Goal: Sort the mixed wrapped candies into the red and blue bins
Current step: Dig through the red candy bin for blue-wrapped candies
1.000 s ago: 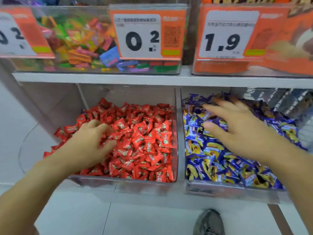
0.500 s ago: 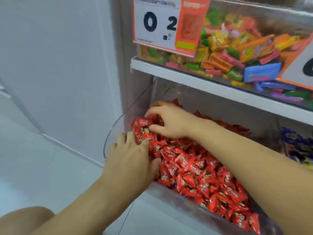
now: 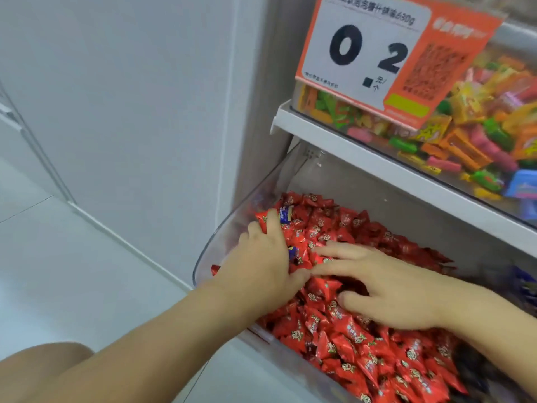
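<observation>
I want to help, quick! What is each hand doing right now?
Left hand: open, fingers spread on the red candies, holding nothing.
Right hand: open, fingers straight on the red candies, holding nothing.

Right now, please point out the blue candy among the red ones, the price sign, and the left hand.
blue candy [image 3: 286, 214], head view, middle of its wrapper
price sign [image 3: 363, 50], head view, white panel between the digits
left hand [image 3: 261, 266], head view, back of the hand

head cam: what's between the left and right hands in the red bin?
Head view: red candies fill the gap between the left hand and right hand, plus one blue candy against the left hand.
</observation>
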The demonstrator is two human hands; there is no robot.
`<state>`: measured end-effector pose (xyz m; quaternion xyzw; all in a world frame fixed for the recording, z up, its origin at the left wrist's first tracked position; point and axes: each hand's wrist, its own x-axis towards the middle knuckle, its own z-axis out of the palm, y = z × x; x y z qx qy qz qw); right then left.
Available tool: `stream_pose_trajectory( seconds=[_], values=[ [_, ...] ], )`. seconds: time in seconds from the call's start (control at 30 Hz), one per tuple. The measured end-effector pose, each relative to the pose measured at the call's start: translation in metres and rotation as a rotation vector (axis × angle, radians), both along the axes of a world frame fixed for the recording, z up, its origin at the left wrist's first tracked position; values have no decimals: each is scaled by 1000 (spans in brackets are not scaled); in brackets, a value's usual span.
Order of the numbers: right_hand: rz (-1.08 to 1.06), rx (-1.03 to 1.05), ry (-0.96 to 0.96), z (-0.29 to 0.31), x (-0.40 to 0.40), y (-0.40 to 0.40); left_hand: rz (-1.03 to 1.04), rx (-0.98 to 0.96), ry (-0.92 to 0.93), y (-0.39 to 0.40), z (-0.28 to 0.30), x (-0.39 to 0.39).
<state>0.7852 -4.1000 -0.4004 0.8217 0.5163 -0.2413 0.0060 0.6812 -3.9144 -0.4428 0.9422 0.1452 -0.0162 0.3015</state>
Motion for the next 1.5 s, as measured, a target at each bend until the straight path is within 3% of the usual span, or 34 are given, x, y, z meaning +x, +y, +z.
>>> stream_pose_trajectory(
  seconds=[0.13, 0.2, 0.47, 0.63, 1.0, 1.17, 1.3, 1.5],
  values=[
    [-138, 396, -33, 12, 16, 14, -16, -1, 43, 11, -3, 16],
    [-227, 461, -116, 4, 36, 36, -44, -31, 44, 15, -5, 18],
    [-186, 91, -46, -40, 66, 109, -191, 9, 151, 25, -5, 23],
    [-141, 92, -60, -35, 67, 91, -238, 82, 97, 20, -8, 27],
    [-204, 84, -235, 0, -2, 10, -271, 6, -26, 23, -2, 25],
    [-279, 69, -132, 13, -25, -14, -213, -66, -77, 26, 4, 19],
    [-471, 357, -88, 27, -27, -23, -172, -147, -149, 28, 12, 11],
    [-758, 762, 404, 25, -41, 4, 1, -296, -362, 9, 19, 8]
  ],
)
